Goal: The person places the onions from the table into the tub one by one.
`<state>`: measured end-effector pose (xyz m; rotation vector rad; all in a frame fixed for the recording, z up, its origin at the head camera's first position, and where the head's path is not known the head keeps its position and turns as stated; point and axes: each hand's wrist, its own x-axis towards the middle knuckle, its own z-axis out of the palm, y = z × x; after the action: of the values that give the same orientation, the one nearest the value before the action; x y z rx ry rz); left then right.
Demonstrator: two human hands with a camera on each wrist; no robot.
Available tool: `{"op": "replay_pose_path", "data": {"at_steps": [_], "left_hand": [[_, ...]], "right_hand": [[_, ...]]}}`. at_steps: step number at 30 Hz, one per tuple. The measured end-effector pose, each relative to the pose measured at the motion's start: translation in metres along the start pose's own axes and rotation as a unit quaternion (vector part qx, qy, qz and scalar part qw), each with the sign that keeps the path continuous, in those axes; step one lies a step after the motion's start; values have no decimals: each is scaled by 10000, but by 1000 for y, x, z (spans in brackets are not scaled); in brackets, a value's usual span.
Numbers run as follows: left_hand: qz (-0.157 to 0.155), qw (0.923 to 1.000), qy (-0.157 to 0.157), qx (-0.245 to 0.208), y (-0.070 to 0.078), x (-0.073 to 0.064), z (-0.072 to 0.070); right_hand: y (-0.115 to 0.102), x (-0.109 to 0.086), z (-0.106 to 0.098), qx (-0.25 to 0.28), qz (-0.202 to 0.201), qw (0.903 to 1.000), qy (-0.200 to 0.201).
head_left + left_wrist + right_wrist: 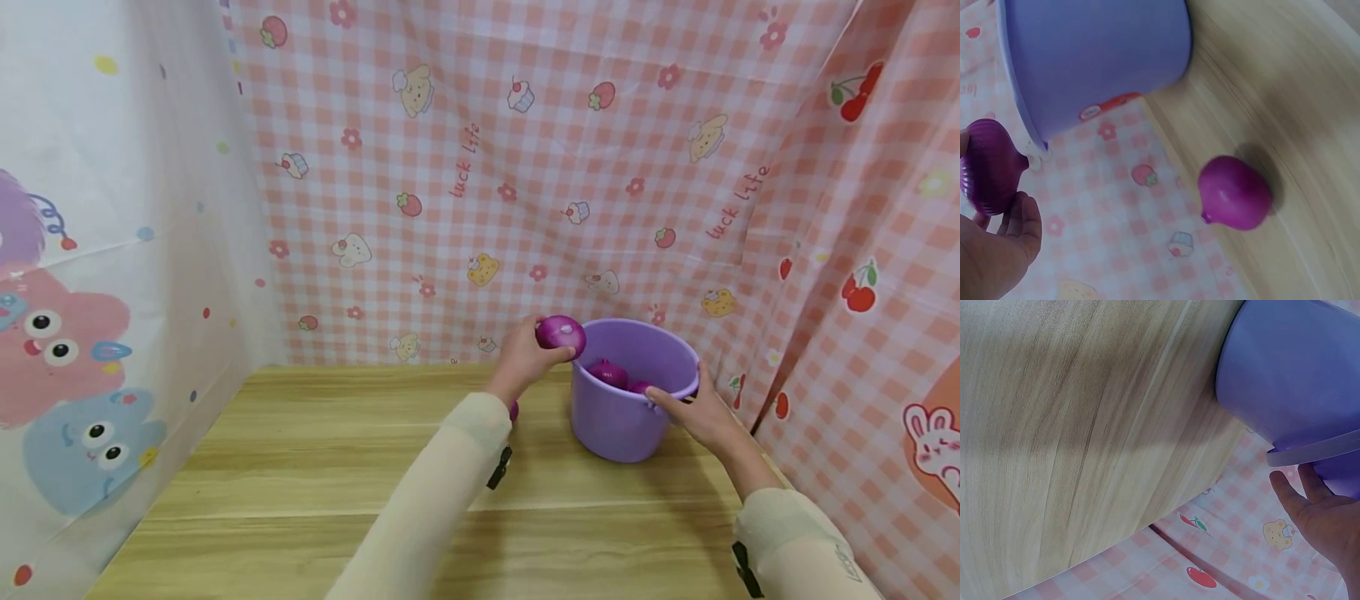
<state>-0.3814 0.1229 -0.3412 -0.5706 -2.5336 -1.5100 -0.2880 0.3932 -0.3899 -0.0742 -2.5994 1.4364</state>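
Note:
A purple onion (562, 334) is in my left hand (521, 358), held by the fingers and thumb just above the left rim of a purple bucket (618, 425). In the left wrist view the same onion (991, 165) shows its pointed tip toward the bucket. My right hand (701, 417) holds the bucket's right rim; in the right wrist view its fingers lie close to the bucket's handle (1316, 450). Inside the bucket are more onions (609, 374), partly hidden by the wall. Another onion (1235, 192) lies on the table, mostly covered by my left arm in the head view.
The wooden table (300, 467) reaches back to a pink checked curtain (420, 167). A second checked curtain (885, 350) hangs close along the right side, and a white cartoon curtain (180, 275) borders the left.

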Motion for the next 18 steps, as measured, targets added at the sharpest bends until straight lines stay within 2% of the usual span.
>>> {"op": "replay_pose_path", "data": {"at_steps": [10,14,18], "left_hand": [[184,9998,-103,-7,21,1,25],[212,9995,-144,173,27,0,36],[299,9992,-243,61,30,-1,46]], "right_hand": [[-1,0,0,-89,33,10000,-21],[-1,0,-1,-78,2,10000,-30],[1,1,0,-61,-62,10000,7]]}}
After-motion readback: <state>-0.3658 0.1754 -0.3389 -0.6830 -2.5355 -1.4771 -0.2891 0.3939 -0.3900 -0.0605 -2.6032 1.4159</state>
